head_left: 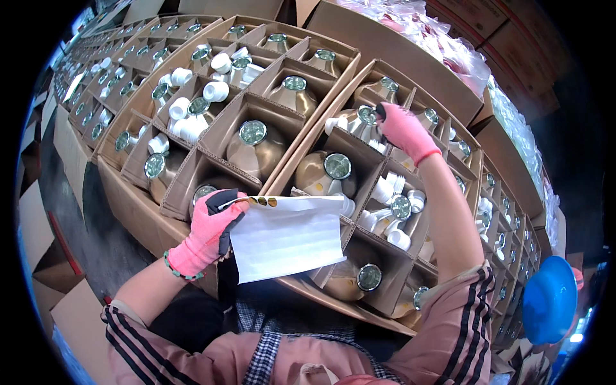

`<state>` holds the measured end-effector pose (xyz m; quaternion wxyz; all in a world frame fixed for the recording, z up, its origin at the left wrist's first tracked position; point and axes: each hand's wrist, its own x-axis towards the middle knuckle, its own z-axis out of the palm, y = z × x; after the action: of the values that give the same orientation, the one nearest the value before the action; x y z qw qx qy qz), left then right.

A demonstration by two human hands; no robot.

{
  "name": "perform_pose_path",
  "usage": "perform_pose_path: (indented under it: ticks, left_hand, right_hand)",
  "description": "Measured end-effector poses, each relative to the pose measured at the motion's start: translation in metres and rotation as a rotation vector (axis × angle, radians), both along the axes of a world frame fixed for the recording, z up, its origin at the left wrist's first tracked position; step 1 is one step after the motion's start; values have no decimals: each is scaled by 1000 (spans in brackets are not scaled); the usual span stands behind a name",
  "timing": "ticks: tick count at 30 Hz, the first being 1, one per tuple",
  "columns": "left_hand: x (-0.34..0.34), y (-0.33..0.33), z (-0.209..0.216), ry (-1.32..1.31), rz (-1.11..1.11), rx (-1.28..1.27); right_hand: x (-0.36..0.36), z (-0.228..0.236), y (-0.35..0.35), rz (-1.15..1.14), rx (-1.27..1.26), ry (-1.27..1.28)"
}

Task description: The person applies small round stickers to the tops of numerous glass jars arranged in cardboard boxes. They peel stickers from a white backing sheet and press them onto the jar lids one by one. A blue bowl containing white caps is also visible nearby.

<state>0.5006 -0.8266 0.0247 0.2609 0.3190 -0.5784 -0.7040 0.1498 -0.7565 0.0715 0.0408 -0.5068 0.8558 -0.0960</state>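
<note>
My left hand (pixel 215 224), in a pink glove with dark fingertips, grips the upper left corner of a white sticker sheet (pixel 289 237). A few round gold stickers (pixel 263 201) show along the sheet's top edge. At the far side of the carton, my right hand (pixel 405 131), gloved alike, is at the mouth of a gold glass flask (pixel 367 117). Its fingers are bent together at the rim; whatever lies between them is too small to make out. Below the right hand, another gold flask (pixel 325 172) stands in its cardboard compartment.
Cardboard dividers (pixel 378 183) split the cartons into compartments with flasks and white plastic cups (pixel 398 239). A neighbouring carton (pixel 144 212) stands at the left. Clear plastic bags (pixel 443 48) fill boxes beyond. A blue basin (pixel 550 300) is at the right.
</note>
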Motion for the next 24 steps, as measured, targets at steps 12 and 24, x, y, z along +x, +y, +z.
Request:
perform_pose_path:
  ticks: [12, 24]
  left_hand:
    - [0, -3, -2, 25, -23, 49]
    - [1, -1, -2, 8, -1, 52]
  right_hand:
    - [-1, -30, -22, 328, 184, 151]
    - [-2, -37, -31, 416, 224, 369]
